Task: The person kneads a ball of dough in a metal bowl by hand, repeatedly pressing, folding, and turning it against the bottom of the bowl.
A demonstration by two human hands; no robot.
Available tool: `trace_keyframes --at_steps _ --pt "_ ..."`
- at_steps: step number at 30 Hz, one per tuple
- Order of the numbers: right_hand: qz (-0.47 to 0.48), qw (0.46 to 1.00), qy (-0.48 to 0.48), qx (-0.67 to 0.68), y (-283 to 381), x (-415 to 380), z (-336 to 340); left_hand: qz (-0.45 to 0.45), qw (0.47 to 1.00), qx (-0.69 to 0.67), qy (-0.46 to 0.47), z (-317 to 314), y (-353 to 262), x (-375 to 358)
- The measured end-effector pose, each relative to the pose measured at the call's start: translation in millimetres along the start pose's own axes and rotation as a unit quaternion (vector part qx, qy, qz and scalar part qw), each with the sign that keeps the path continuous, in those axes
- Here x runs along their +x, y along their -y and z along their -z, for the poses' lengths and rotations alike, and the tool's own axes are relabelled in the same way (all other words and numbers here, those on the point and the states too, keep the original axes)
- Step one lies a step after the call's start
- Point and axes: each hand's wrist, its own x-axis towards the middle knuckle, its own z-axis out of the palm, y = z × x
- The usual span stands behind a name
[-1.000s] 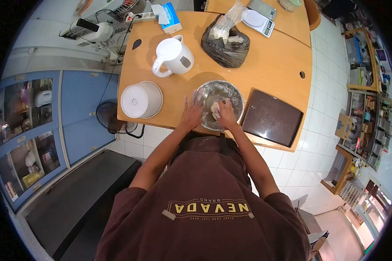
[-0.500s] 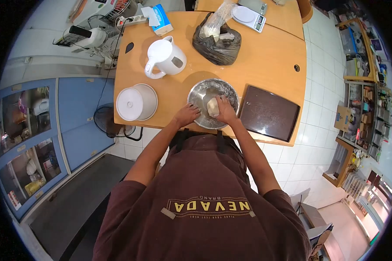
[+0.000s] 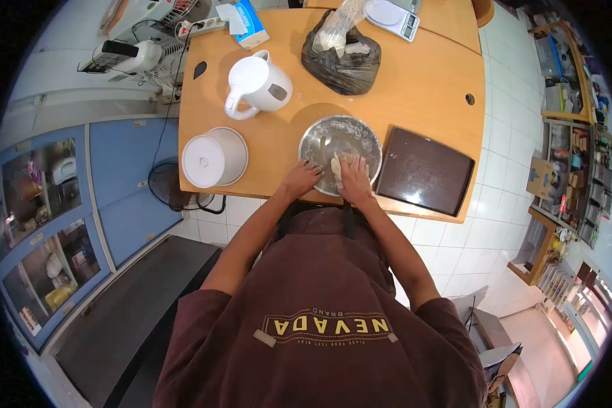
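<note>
A metal mixing bowl (image 3: 311,136), dusted with flour inside, stands at the table's near edge. My left hand (image 3: 302,179) grips its left rim, with the fingertips over the inner wall. Inside the bowl, my right hand (image 3: 355,179) is on a lump of pale dough (image 3: 336,168), pressing it near the bowl's front right side. The palm and fingers cover much of the dough; only its left part shows. To the right of the bowl lies a dark brown tray (image 3: 425,171) with whitish smears.
On the wooden table (image 3: 272,146) stand a white lidded container (image 3: 214,158), a white electric kettle (image 3: 260,85), a black plastic bag (image 3: 340,66) with a clear bag in it, a tissue box (image 3: 250,27) and a white kitchen scale (image 3: 392,19).
My right hand has turned and flattened over the dough, hiding more of it. The view has shifted slightly; my left hand stays at the bowl's left rim.
</note>
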Motion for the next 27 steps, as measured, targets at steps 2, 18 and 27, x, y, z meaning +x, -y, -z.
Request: trace_keyframes --at_steps 2,18,27 --pt "0.015 0.997 -0.077 -0.020 -5.0 6.6 -20.1 -0.004 1.000 0.003 -0.020 -6.3 1.1 -0.4" --pt "-0.220 0.960 0.022 0.170 -11.4 98.3 -16.7 0.043 0.999 -0.011 -0.010 2.3 -13.3 -1.6" --pt "-0.075 0.923 -0.175 0.334 -11.1 63.1 -21.8 0.061 0.998 -0.021 0.006 -0.8 -17.0 2.2"
